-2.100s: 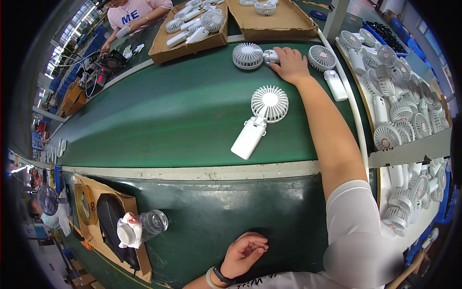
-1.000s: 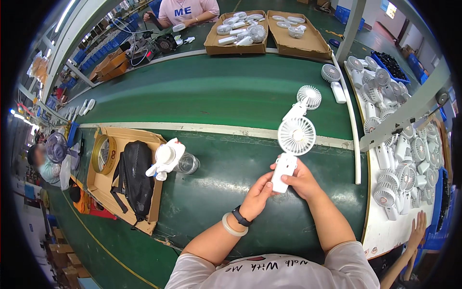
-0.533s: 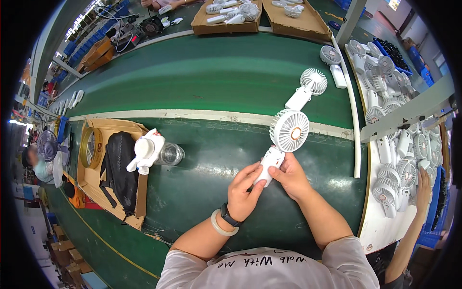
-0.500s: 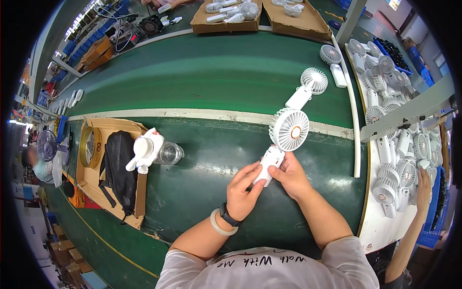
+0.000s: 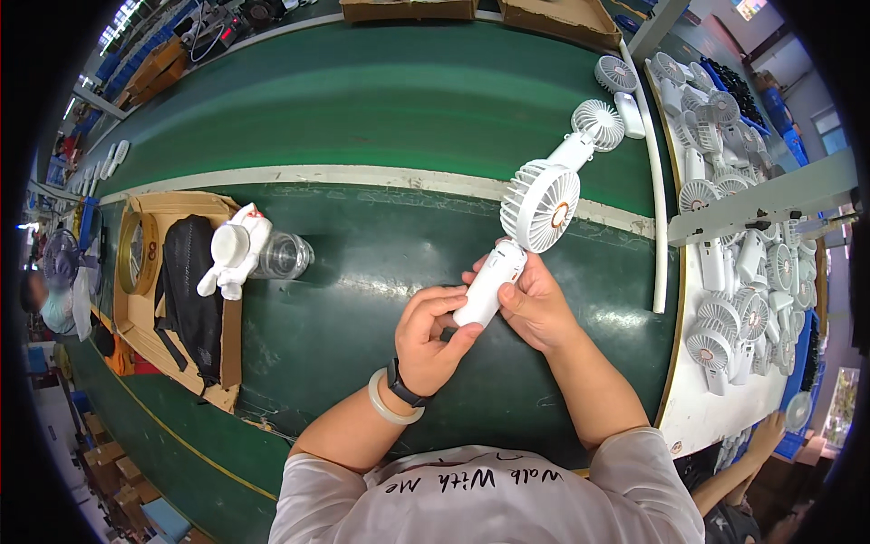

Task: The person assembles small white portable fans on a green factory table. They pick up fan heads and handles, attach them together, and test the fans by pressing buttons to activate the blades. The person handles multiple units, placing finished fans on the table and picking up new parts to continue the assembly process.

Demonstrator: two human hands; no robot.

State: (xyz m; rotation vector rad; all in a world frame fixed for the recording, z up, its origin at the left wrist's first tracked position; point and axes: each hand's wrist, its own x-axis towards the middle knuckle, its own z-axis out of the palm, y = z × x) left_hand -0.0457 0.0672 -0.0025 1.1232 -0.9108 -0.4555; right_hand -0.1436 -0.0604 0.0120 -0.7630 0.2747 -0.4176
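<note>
A white handheld fan (image 5: 528, 228), with a copper-coloured ring at its hub, is held tilted above the worktop (image 5: 349, 354). The left hand (image 5: 430, 337) has its fingers (image 5: 437, 300) curled around the lower end of the handle; the right hand (image 5: 541, 310) grips higher, thumb against the handle's side, its other fingers partly hidden behind. Small marks near the handle's top are too small to read. Just beyond the handheld fan lies a second white fan (image 5: 598, 125), partly covered by it. Left of the handheld fan, well apart, a cardboard box (image 5: 230, 340) holds a black bag (image 5: 192, 295) and a tape roll (image 5: 136, 254) with dark print beside it. Nearer the wearer than the handheld fan, dark script-style lettering crosses the chest of a pale shirt (image 5: 480, 499). To its right, many white fans (image 5: 718, 340) crowd a white board (image 5: 680, 424).
</note>
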